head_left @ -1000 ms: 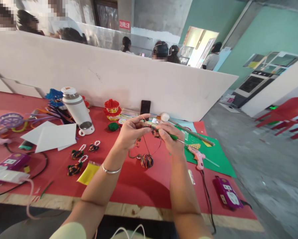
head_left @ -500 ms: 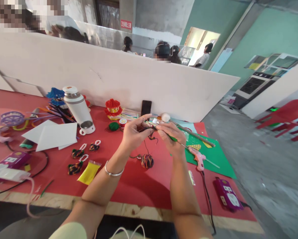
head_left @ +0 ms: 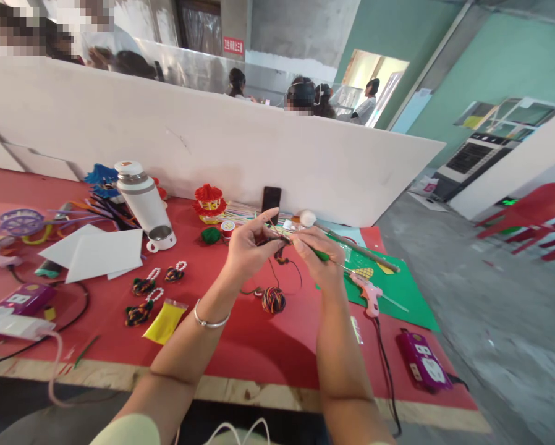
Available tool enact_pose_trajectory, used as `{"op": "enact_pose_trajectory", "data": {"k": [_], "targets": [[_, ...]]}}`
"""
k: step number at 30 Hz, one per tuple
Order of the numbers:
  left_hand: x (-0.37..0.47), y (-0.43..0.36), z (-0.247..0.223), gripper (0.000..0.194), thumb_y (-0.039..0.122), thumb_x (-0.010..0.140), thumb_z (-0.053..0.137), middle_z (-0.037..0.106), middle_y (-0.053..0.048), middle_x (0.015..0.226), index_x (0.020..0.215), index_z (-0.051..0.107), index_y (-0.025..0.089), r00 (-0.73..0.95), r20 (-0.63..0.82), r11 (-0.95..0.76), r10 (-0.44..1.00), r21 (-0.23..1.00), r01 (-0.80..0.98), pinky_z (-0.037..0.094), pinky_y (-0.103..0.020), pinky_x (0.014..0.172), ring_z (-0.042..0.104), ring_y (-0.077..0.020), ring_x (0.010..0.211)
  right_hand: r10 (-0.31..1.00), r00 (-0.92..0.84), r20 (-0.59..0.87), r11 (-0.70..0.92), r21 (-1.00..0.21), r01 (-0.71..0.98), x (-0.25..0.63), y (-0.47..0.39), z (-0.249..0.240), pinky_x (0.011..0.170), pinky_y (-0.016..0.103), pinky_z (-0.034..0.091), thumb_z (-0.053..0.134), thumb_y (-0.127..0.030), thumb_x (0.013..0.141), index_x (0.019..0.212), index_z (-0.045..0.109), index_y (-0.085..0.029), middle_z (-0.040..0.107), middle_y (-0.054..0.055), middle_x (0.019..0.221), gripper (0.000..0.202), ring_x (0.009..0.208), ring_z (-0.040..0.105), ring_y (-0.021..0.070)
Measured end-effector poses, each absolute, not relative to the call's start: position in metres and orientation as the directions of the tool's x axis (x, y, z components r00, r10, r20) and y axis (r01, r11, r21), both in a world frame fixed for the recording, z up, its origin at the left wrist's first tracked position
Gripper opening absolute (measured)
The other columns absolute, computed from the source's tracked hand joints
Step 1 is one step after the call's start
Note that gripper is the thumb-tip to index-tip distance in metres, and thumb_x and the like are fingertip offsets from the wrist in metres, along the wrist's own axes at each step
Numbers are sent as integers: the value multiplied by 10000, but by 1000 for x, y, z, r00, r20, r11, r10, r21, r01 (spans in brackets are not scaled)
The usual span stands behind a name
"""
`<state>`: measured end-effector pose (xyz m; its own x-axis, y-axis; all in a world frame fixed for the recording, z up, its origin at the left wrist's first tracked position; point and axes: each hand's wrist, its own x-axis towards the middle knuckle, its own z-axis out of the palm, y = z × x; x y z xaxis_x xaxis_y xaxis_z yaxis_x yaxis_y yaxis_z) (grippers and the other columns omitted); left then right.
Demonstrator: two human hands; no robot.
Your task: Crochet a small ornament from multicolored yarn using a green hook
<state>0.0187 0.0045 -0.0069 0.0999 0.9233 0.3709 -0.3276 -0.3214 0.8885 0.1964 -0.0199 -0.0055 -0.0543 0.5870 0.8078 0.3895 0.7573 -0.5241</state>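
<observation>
My left hand [head_left: 252,242] pinches a small piece of dark multicoloured yarn work [head_left: 280,240] above the middle of the table. My right hand [head_left: 321,250] is closed around a green-handled hook [head_left: 322,254], its tip at the yarn work and touching my left fingers' side. Below them a ball of multicoloured yarn [head_left: 273,300] rests on the red table [head_left: 259,346], with strands rising to the hands. Fine detail between the fingertips is too small to tell.
A white thermos [head_left: 143,201], yarn pieces with bead loops [head_left: 144,285] and a yellow packet [head_left: 165,321] stand or lie left. On the right are a pink glue gun [head_left: 369,294], green sheet [head_left: 411,303] and purple power strip [head_left: 423,360]. A white partition [head_left: 259,154] rises behind.
A loop of yarn now hangs wider to the right above the ball. Both hands keep nearly the same place and hold. Behind the partition, a person in stripes has shifted left.
</observation>
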Motion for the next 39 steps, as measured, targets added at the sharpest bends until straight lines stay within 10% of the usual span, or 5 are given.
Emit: {"op": "enact_pose_trajectory", "data": {"k": [4, 8, 18, 39], "targets": [[30, -2, -12, 681, 124, 744, 813, 679, 31, 758, 1409, 710, 231, -113, 478, -491, 871, 841, -225, 527, -219, 678, 576, -94, 672, 447, -37, 894, 756, -355, 549, 183, -21, -9, 927, 444, 622, 691, -227, 968, 1103, 808, -320, 850, 28, 1040, 202, 954, 781, 218], [27, -6, -3, 695, 159, 713, 873, 584, 71, 686, 1386, 714, 226, -16, 294, -255, 956, 801, -541, 403, -178, 490, 457, -45, 523, 221, -23, 975, 794, -166, 585, 163, -22, -20, 906, 441, 620, 725, -122, 923, 1275, 742, -363, 843, 30, 1148, 427, 1026, 782, 230], [-8, 9, 6, 568, 112, 636, 917, 458, 101, 588, 1186, 809, 204, 526, 123, 215, 842, 817, -535, 127, -183, 409, 251, 7, 404, 474, -109, 874, 870, -446, 208, 202, -14, -8, 914, 476, 580, 739, -308, 955, 1124, 812, -383, 860, 4, 1039, 199, 913, 763, 229], [-14, 19, -1, 457, 95, 606, 825, 543, 48, 620, 1058, 848, 163, 694, 85, 275, 715, 878, -391, 125, -187, 383, 272, -5, 414, 552, -204, 809, 834, -542, 107, 230, -32, 6, 798, 452, 571, 763, -306, 930, 1000, 851, -350, 854, 15, 907, 121, 808, 737, 227]]}}
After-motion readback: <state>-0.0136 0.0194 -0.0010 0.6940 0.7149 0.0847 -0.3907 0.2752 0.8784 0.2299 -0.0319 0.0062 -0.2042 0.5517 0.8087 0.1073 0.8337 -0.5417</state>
